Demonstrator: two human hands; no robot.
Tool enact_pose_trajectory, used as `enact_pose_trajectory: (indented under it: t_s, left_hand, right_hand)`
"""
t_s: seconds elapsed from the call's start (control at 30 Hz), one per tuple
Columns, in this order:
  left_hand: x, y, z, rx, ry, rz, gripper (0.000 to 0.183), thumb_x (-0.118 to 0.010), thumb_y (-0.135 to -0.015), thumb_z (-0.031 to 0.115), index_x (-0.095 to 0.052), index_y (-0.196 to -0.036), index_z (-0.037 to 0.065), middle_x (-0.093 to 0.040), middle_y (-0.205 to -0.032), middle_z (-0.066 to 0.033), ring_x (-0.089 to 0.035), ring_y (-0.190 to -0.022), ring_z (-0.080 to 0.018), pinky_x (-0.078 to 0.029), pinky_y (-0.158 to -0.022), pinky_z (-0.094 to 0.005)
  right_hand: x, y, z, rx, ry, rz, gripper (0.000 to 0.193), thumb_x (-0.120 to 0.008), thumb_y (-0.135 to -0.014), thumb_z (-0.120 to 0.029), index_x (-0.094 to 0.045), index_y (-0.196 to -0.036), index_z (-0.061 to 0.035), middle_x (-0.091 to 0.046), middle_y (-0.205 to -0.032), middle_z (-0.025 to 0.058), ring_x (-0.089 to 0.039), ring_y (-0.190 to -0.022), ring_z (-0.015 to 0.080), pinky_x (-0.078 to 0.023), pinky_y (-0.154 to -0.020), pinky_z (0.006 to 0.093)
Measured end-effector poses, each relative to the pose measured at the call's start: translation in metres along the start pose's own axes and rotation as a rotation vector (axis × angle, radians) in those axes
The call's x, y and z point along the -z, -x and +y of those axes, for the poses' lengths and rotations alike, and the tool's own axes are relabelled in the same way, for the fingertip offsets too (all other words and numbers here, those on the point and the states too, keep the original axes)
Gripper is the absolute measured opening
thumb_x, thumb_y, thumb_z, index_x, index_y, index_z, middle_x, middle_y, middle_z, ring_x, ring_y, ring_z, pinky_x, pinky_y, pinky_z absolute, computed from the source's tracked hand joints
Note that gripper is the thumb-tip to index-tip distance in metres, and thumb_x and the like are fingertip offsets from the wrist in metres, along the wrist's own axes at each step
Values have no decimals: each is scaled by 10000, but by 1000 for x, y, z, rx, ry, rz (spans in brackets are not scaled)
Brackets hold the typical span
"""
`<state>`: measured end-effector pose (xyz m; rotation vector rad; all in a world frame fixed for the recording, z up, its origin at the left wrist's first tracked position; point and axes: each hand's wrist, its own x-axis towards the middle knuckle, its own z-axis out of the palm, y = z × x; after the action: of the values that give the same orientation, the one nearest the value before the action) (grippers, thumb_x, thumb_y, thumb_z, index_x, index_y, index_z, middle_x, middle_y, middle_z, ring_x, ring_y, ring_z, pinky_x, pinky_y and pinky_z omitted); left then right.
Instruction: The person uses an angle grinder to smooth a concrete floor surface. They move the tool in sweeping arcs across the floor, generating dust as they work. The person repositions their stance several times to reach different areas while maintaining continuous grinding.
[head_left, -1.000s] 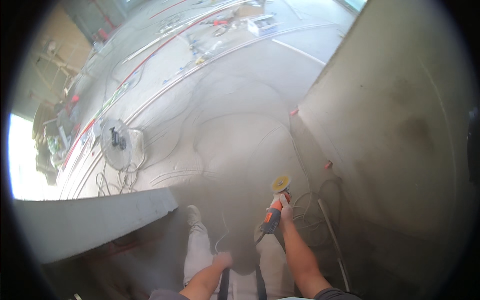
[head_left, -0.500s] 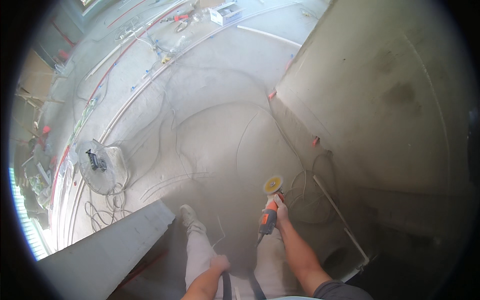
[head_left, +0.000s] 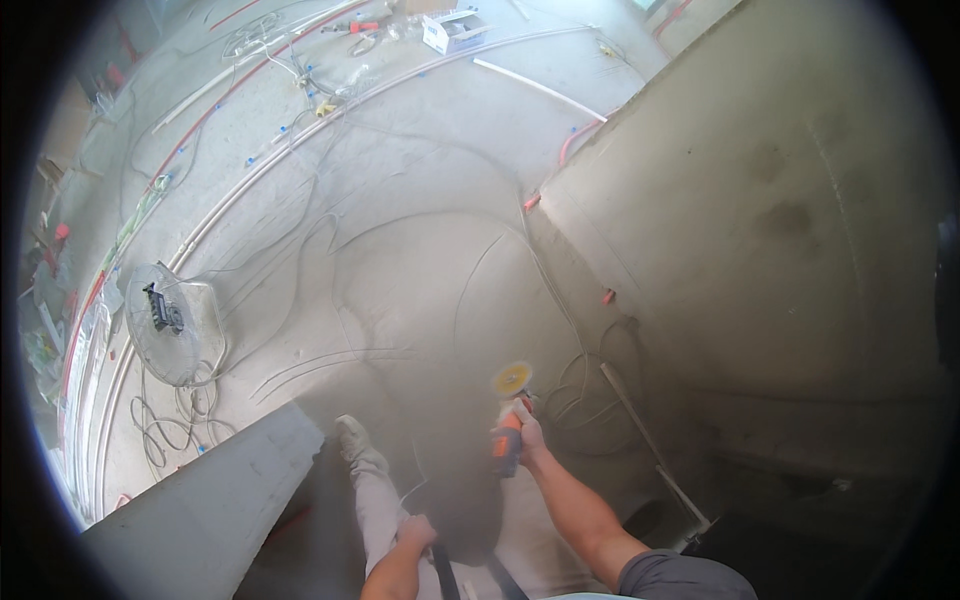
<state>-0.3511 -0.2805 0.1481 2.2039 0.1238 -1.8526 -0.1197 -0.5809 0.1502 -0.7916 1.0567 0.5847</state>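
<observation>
In my right hand (head_left: 530, 436) is an orange and grey angle grinder (head_left: 507, 445), gripped near its head in front of my right leg. Its round yellow disc (head_left: 513, 379) points away from me, above the dusty floor. My left hand (head_left: 417, 530) is closed in a fist by my left thigh, beside a dark strap (head_left: 446, 572); whatever it holds, if anything, is hidden.
A grey wall (head_left: 760, 200) rises on the right, and a grey slab edge (head_left: 220, 490) juts in at lower left. A floor fan (head_left: 165, 325) stands at left near coiled cable (head_left: 165, 430). Pipes (head_left: 260, 160) and a white box (head_left: 455, 32) lie farther off. Dust hazes the air.
The whole view has shifted, so the fan, grinder and my hands appear farther left. My right hand keeps its grip on the grinder, and my left stays closed.
</observation>
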Motion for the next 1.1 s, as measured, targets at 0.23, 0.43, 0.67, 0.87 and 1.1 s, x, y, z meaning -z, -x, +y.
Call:
enact_pose_trajectory:
  t_s: [0.23, 0.43, 0.67, 0.87, 1.1]
  left_hand:
    - [-14, 0, 0, 27, 93, -36, 417, -660, -942, 273, -786, -1278, 61, -768, -1343, -196, -701, -1314, -374, -514, -1129, -494]
    - [-23, 3, -6, -32, -11, -83, 371, -664, -980, 261, -775, -1274, 64, -740, -1381, -196, -640, -1385, -370, -467, -1177, -507]
    - [-25, -6, -3, -6, 57, 11, 385, -630, -959, 217, -712, -1295, 50, -750, -1318, -209, -650, -1358, -370, -480, -1153, -482]
    - [-54, -45, 4, -5, 63, -174, 423, -654, -919, 193, -681, -1288, -13, -746, -1309, -269, -699, -1285, -415, -549, -1074, -503]
    - [-78, -103, 16, -49, 227, -387, 586, -677, -861, 120, -611, -1410, -74, -731, -1287, -351, -753, -1181, -436, -597, -985, -497]
  right_hand:
    - [-42, 27, -24, 11, 4, -35, 481, -582, -1109, -579, -621, -1100, -99, -664, -875, 74, -686, -747, 251, -583, -686, 437]
    - [-49, 9, -23, 15, 79, 47, 504, -614, -1078, -605, -614, -1087, -101, -654, -806, 78, -681, -681, 257, -586, -630, 442]
    - [-34, -24, -8, -4, 10, 40, 473, -667, -1072, -520, -558, -1223, -85, -651, -840, 96, -723, -680, 292, -624, -609, 455]
    - [0, -76, 11, 70, 119, 109, 456, -698, -1067, -404, -547, -1362, -91, -647, -956, 96, -714, -680, 273, -632, -587, 435]
    - [39, -120, 34, 15, 302, 162, 478, -751, -1044, -334, -564, -1420, -107, -660, -1058, 91, -698, -744, 219, -632, -617, 404]
